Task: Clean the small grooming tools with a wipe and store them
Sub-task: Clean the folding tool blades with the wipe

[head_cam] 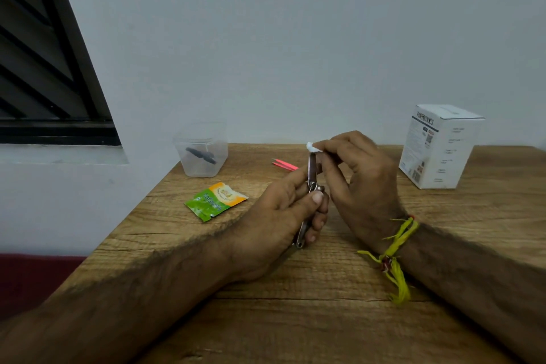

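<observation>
My left hand (283,210) grips a metal nail clipper (312,170) upright above the wooden table (295,319), thumb on its pivot. My right hand (357,168) pinches a small white wipe (312,147) against the clipper's upper tip. Pink tweezers (285,164) lie on the table behind my hands. A clear plastic container (201,154) at the back left holds a dark tool (201,155). A torn green and orange wipe sachet (215,200) lies left of my left hand.
A white cardboard box (437,145) stands at the back right of the table. The grey wall runs right behind the table. A dark louvred window (44,68) is at the left. The table's left edge slants toward me.
</observation>
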`<state>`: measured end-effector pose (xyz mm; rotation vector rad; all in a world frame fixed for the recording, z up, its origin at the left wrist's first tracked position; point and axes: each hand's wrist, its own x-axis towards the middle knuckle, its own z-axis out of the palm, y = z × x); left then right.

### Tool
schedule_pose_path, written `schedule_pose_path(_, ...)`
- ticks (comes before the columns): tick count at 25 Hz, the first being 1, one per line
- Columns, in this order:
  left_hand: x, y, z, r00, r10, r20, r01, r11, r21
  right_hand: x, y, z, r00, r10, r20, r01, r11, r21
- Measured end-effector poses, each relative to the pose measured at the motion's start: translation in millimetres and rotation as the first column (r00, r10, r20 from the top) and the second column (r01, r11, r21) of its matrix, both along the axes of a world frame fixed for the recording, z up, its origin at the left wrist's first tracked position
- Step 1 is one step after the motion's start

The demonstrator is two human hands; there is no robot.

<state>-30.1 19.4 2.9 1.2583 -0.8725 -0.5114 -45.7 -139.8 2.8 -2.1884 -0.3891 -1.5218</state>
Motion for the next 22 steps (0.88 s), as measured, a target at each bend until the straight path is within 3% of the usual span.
schedule_pose_path(14,3,7,5,0.999,0.017,-0.044,-0.019,0.999,-0.035,1,1,-2,0.999,0.042,-0.032,-0.042,0.999,-0.012)
schedule_pose_path(22,7,13,7,0.997,0.069,0.039,-0.07,0.997,0.017,-1,3,-2,0.997,0.053,-0.061,-0.06,0.991,-0.123)
